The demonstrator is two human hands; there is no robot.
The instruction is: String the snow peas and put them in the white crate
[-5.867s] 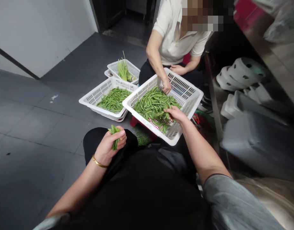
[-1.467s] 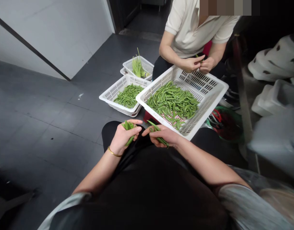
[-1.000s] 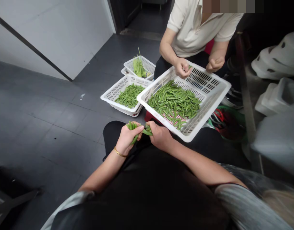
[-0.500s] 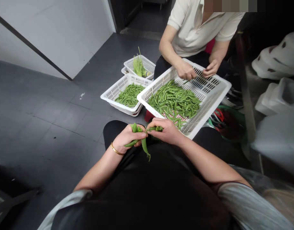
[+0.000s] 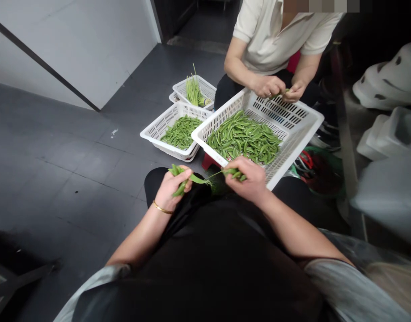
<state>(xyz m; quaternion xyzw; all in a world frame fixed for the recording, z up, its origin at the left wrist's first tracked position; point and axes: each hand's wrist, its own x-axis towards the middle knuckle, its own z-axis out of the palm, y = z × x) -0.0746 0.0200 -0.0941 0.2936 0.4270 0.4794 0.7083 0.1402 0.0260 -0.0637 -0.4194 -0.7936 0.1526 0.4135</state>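
Observation:
My left hand (image 5: 171, 188) is closed on a small bunch of green pea pods (image 5: 180, 177) above my lap. My right hand (image 5: 248, 179) is closed on a few more pods (image 5: 235, 173) just in front of the big white basket (image 5: 294, 134). A thin green string (image 5: 216, 173) stretches between the two hands. That big basket holds a heap of pea pods (image 5: 245, 139). Across it, another person's hands (image 5: 279, 88) work a pod over the far rim.
A smaller white basket (image 5: 154, 132) of pods sits on the grey floor left of the big one. Behind it stands a little basket (image 5: 205, 87) with long green stalks. White plastic containers (image 5: 383, 94) are stacked at right. A red-and-green bag (image 5: 312, 167) lies below the big basket.
My hands have drawn apart, the right moving right toward the big basket, with a thin string now stretched between them. The other person's hands came together over the far rim.

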